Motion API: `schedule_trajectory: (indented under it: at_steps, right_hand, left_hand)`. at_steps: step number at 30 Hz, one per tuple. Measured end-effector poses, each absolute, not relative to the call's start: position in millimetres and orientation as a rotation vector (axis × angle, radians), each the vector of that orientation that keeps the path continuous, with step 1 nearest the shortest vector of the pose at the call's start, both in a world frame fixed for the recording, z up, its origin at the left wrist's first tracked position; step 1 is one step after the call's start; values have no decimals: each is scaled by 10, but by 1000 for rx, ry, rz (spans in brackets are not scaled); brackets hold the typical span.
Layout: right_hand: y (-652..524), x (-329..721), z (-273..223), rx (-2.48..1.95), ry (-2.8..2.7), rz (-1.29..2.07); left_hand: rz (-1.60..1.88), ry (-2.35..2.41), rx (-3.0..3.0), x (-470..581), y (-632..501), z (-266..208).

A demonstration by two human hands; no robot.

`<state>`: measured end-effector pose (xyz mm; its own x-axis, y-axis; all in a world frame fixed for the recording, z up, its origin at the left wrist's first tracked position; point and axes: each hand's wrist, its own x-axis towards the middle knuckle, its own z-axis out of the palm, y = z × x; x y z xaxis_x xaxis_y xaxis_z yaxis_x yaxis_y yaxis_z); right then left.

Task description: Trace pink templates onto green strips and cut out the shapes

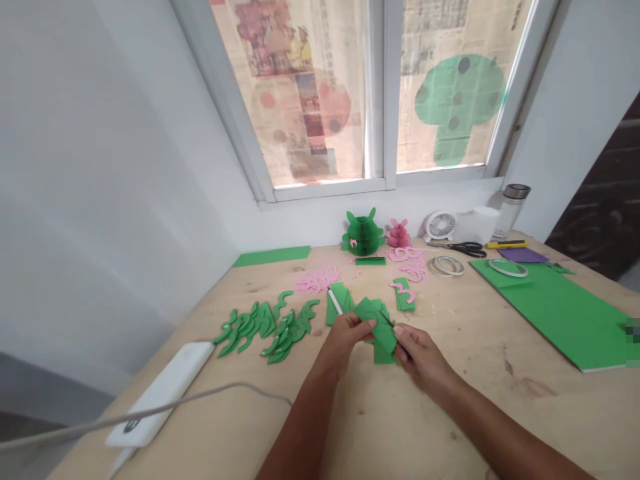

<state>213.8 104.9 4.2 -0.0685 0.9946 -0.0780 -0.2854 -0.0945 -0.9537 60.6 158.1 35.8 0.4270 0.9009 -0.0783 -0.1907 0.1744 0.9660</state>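
Note:
My left hand (pixel 347 337) pinches a piece of green paper (pixel 375 320) above the middle of the table. In my right hand (pixel 420 353) is a small pair of scissors (pixel 386 320), its dark blades lying over the green paper and its handles mostly covered by my fingers. Beneath the paper are more green pieces (pixel 384 353). A white pen (pixel 335 301) rests on a green sheet (pixel 340 293) just beyond my left hand. Further right lies a green strip (pixel 404 301) with a pink curved cutout (pixel 410 291) on it.
Green curved cutouts (pixel 285 337) and pink cutouts (pixel 317 280) lie to the left. A white power strip (pixel 160 393) with a grey cable (pixel 200 397) is at front left. Green and pink paper figures (pixel 364 233) stand behind. At right are tape rolls (pixel 445 265), black-handled scissors (pixel 467 249) and green board (pixel 565 320).

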Motion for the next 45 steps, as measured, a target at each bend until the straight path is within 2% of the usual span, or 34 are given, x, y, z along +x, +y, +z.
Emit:
schedule_trajectory:
  at_steps: [45]
  right_hand:
    - [1077,2140,-42,-1008,-987,1425]
  left_hand:
    - [934,796,1059,615,1564,394]
